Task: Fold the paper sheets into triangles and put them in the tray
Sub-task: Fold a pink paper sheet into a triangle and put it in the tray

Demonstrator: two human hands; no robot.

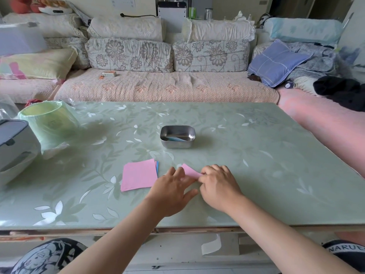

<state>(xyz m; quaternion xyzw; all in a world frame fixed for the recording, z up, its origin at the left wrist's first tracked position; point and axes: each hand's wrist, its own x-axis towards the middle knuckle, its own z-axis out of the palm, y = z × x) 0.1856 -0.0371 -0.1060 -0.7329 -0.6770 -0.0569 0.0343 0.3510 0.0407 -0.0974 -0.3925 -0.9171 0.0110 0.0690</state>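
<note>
Sheet (189, 171) one: left hand (171, 187) presses, right hand (219, 184) pinches.

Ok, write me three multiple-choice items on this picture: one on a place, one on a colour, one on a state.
1. Where is the stack?
A. left of the left hand
B. on the sofa
C. in the tray

2. What colour is its top sheet?
A. green
B. pink
C. white

3. What is the right hand doing?
A. lying flat and idle
B. lifting the tray
C. pinching the sheet

Answers:
1 A: the stack lies just left of that hand.
2 B: the top is pink, with blue edges showing at its right side.
3 C: its fingers curl onto the part-folded sheet.
</note>
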